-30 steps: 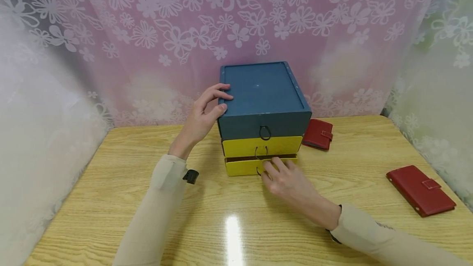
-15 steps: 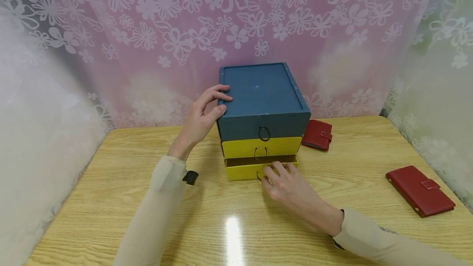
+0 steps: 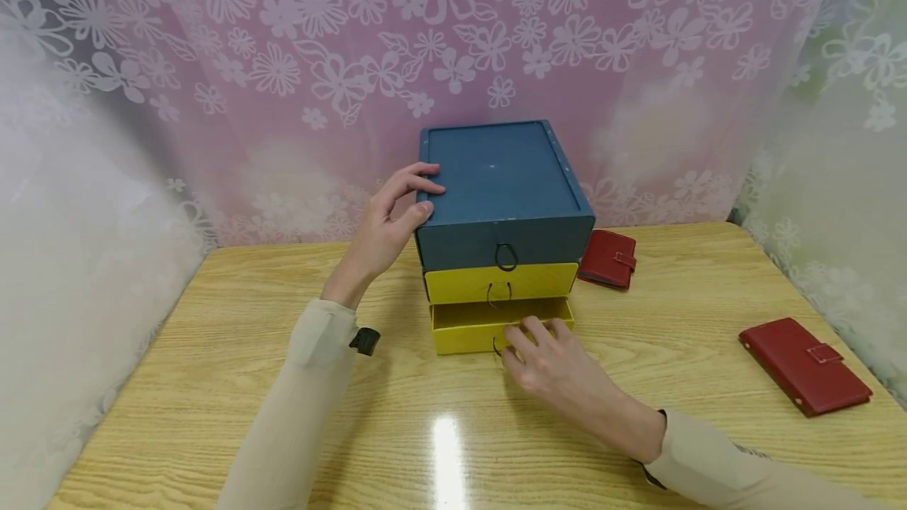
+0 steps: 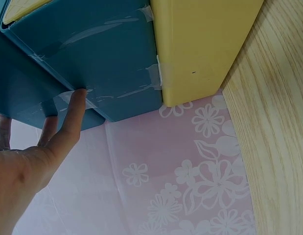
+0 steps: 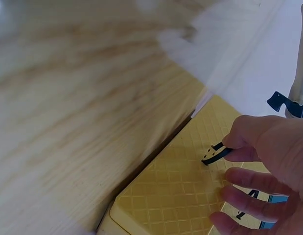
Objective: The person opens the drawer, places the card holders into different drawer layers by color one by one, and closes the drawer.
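Observation:
A small chest of drawers (image 3: 505,179) stands at the back of the wooden table (image 3: 212,352), blue on top with two yellow drawers below. My left hand (image 3: 397,215) rests on the blue top's left edge, fingers (image 4: 68,120) pressed flat against its side. My right hand (image 3: 546,356) pinches the dark ring pull (image 5: 215,152) of the bottom yellow drawer (image 3: 471,325), which stands partly pulled out. The middle yellow drawer (image 3: 499,282) and the blue top drawer are closed.
A small red wallet (image 3: 608,258) lies just right of the chest. A longer red wallet (image 3: 804,364) lies near the table's right edge. Flowered curtains (image 3: 283,61) hang close behind and on both sides.
The bottom yellow drawer has slid further out toward me as my right hand drew back with its ring pull. My left hand has stayed put on the blue top.

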Tool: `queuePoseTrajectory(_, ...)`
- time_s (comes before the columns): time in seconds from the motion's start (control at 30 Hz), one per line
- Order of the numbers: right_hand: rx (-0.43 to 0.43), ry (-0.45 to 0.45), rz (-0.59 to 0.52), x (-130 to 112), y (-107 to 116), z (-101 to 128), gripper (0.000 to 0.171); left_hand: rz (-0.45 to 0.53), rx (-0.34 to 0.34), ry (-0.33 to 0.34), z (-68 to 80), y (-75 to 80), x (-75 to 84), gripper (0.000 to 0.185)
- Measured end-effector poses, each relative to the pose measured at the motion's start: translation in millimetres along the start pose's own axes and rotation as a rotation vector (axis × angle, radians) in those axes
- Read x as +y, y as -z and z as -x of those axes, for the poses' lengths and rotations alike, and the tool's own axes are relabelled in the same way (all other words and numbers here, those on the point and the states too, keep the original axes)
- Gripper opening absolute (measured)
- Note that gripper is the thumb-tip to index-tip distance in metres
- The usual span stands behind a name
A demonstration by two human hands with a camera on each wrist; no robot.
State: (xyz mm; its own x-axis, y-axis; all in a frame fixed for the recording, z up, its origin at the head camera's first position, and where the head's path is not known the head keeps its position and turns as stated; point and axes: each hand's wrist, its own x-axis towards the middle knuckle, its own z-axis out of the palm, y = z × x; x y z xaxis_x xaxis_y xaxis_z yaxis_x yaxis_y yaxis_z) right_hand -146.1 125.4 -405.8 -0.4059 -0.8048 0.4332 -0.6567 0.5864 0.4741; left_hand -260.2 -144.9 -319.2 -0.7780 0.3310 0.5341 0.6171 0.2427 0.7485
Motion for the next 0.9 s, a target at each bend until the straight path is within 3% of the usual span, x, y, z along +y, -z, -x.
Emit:
queuePoseTrajectory(0.1,0.014,0.011,-0.004,-0.1,0.1,1.2,0.013,0.000,0.000,0.001,0.3,-0.2,0.0,0.026)
queuePoseTrajectory(0.13,0.022,0.014,-0.009,-0.1,0.0,1.6,0.018,0.001,0.000,0.001,0.4,-0.3,-0.1,0.026)
queuePoseTrajectory(0.3,0.073,0.011,-0.047,1.1,-0.1,2.5,0.076,0.002,-0.001,-0.001,-0.3,-0.2,-0.7,0.026)
queuePoseTrajectory(0.4,0.080,0.007,-0.068,1.7,1.8,3.0,0.078,0.009,0.000,-0.002,-0.8,0.0,-0.6,0.026)
queuePoseTrajectory(0.47,0.068,0.005,-0.081,2.2,2.9,3.9,0.072,0.011,0.000,-0.002,-1.0,0.1,-0.2,0.026)
queuePoseTrajectory(0.63,0.029,0.000,-0.112,2.4,5.0,5.4,0.015,0.007,-0.002,0.005,-0.3,-0.4,0.5,0.026)
queuePoseTrajectory(0.9,0.058,0.010,-0.131,1.3,6.3,5.7,0.025,0.006,0.000,-0.002,-0.3,-0.5,-0.1,0.026)
